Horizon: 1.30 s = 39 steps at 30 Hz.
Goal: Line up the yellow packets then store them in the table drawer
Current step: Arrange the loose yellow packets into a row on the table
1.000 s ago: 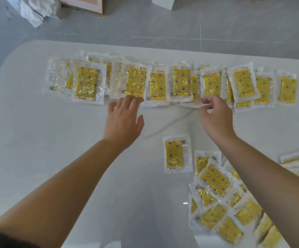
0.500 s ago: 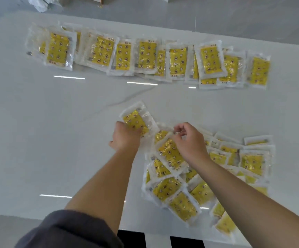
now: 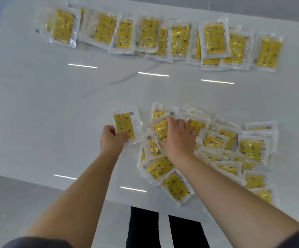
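Note:
A row of several yellow packets (image 3: 163, 38) in clear wrappers lies overlapped along the far side of the white table (image 3: 46, 104). A loose pile of several more packets (image 3: 234, 154) covers the near right. My left hand (image 3: 112, 139) grips the lower edge of one yellow packet (image 3: 125, 123), held upright just left of the pile. My right hand (image 3: 176, 138) rests palm down on the pile's left part, fingers curled on a tilted packet (image 3: 160, 128). Whether it grips it is unclear. No drawer is in view.
Ceiling lights reflect as bright streaks on the glossy tabletop. The near table edge (image 3: 91, 192) runs just below the pile, with grey floor beyond it. My dark trouser legs (image 3: 143, 228) show below the edge.
Both hands left the far row and came back to the near pile. My left hand has taken one packet and turned it upright; my right hand settled onto the pile.

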Each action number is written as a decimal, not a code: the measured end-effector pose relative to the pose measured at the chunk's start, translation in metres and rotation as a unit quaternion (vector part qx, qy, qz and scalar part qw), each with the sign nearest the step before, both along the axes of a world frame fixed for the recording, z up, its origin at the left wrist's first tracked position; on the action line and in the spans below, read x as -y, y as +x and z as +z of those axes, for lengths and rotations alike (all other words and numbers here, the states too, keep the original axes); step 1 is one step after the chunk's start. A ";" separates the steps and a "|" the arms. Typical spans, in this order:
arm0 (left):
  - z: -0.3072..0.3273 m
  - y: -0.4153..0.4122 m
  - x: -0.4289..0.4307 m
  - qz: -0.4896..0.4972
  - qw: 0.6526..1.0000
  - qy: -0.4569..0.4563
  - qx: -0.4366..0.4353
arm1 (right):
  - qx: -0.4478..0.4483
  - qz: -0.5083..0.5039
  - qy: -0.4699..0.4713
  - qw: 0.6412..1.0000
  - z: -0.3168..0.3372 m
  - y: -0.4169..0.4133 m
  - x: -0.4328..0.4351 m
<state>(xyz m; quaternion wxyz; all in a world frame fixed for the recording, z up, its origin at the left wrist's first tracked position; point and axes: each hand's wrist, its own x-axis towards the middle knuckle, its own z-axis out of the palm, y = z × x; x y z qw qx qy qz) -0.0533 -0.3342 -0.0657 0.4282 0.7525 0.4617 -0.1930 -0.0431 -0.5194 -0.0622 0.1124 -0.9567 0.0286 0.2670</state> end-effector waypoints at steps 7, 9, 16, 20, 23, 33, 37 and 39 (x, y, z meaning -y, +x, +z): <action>-0.016 -0.027 -0.010 -0.015 1.000 -0.024 -0.004 | 0.009 0.009 -0.012 1.000 -0.008 0.023 0.002; -0.018 -0.032 -0.014 -0.012 0.999 -0.034 -0.014 | 0.001 0.010 -0.013 1.000 -0.009 0.030 0.003; -0.014 -0.038 -0.034 -0.010 0.993 -0.116 -0.017 | -0.147 0.204 0.069 0.965 0.000 0.043 0.001; -0.010 -0.048 -0.049 -0.065 0.984 -0.166 -0.015 | -0.090 0.332 0.015 0.939 0.003 0.040 -0.008; -0.005 -0.059 -0.054 -0.092 0.974 -0.203 -0.038 | -0.043 0.352 0.014 0.935 0.003 0.036 -0.012; 0.018 -0.064 -0.022 -0.314 0.920 -0.204 -0.114 | -0.049 0.352 0.002 0.935 -0.001 0.033 -0.010; 0.010 -0.063 0.000 -0.500 0.851 -0.109 -0.122 | -0.080 0.312 0.055 0.945 0.000 0.030 -0.006; 0.008 -0.069 0.011 -0.553 0.828 -0.041 -0.080 | -0.083 0.292 0.082 0.949 0.000 0.027 -0.003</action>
